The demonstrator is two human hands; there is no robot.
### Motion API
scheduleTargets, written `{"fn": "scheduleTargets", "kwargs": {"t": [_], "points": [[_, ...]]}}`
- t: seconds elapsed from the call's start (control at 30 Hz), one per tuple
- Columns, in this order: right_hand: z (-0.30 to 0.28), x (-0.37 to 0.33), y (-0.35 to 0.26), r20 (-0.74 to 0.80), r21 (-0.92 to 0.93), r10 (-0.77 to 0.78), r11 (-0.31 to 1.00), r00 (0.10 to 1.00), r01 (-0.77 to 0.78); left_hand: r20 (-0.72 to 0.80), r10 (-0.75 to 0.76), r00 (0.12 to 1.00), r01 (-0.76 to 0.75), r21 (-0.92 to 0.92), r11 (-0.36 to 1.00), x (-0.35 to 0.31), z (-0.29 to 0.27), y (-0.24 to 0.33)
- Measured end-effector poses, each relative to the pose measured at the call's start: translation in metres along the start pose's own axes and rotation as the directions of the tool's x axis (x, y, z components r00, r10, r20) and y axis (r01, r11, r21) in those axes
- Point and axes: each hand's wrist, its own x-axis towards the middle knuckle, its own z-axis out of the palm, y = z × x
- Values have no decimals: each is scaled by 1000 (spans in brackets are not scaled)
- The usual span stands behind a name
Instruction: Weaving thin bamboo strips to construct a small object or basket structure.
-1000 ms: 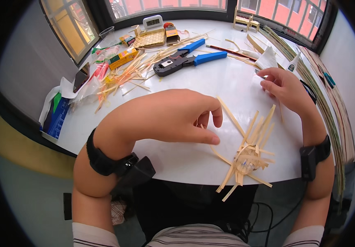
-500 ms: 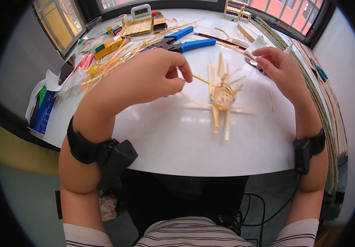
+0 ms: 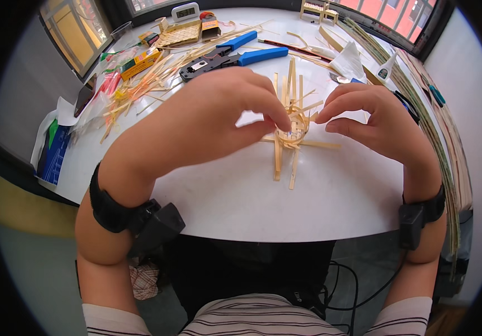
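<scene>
A small round woven piece of pale flat strips (image 3: 294,134), with strip ends sticking out all round, lies on the white table in front of me. My left hand (image 3: 252,109) has its thumb and index finger pinched at the left side of its ring. Those fingertips hide part of the weave. My right hand (image 3: 364,115) hovers at the piece's right side, thumb and index finger curved with a gap between them. Its index fingertip is close to a short strip end (image 3: 314,116); whether they touch I cannot tell.
Behind my left hand lie blue-handled pliers (image 3: 241,53) and a heap of loose strips (image 3: 146,84). A woven tray (image 3: 180,35) and a digital clock (image 3: 185,11) stand farther back. Long thin stalks (image 3: 420,112) run along the right edge. White paper (image 3: 350,60) lies beyond my right hand.
My left hand has moved right onto the woven piece from beside it. My right hand has come down and left toward the same piece, which has shifted slightly left in view.
</scene>
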Motion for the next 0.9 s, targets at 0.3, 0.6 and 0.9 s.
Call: {"fn": "scheduleTargets", "kwargs": {"t": [0.3,0.6,0.9], "points": [[6,1,-2,64,-5,-25,1000,998,25,116,-64,991,65,-8,998,1,13,3],[7,3,-3,66,-26,19,1000,998,-17,161,-77,984,79,-6,997,0,14,3],[12,5,12,-113,59,51,997,992,-45,159,-64,985,72,-46,996,-1,15,-1]]}}
